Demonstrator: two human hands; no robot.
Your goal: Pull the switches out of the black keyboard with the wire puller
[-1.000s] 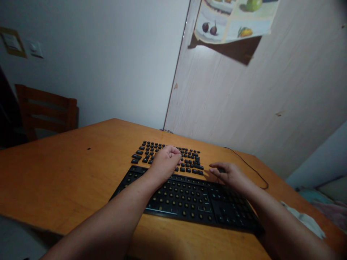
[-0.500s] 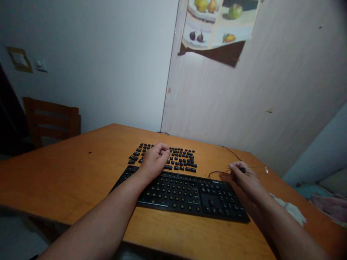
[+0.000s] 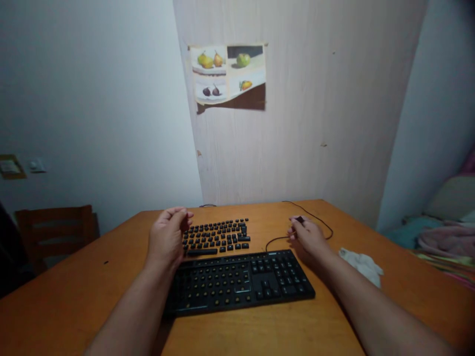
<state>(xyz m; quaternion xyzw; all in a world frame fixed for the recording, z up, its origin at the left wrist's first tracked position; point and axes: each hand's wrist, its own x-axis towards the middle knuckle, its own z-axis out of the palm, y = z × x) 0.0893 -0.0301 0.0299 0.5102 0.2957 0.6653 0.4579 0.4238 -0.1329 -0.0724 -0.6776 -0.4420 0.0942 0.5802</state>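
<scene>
- Black plastic keyboard, long and rectangular (image 3: 256, 282), lies on an orange-brown wooden table (image 3: 241, 333); key posts stand exposed across its main block, while caps sit on the number pad at its right.
- Loose black keycaps (image 3: 217, 238) form rows just beyond the keyboard's far edge.
- Left hand (image 3: 166, 235): poised at the left end of the rows, hiding part of them; fingers curl toward the thumb, and whether they pinch anything cannot be told.
- Right hand (image 3: 308, 235): well to the right of the rows, thumb and fingers pinching a small dark object (image 3: 300, 219).
- Thin black cable (image 3: 276, 239) leaves the keyboard's far edge toward the right hand.
- Probable hazards: a low sweep of the left wrist could scatter caps; right fingers snagging the cable could drag the keyboard into the rows; a loosened pinch could drop the object.
- Edges and room: bare wood shows between rows and right hand, and before the keyboard; the far table edge meets the wall; crumpled white cloth (image 3: 361, 266) bounds the right forearm.
</scene>
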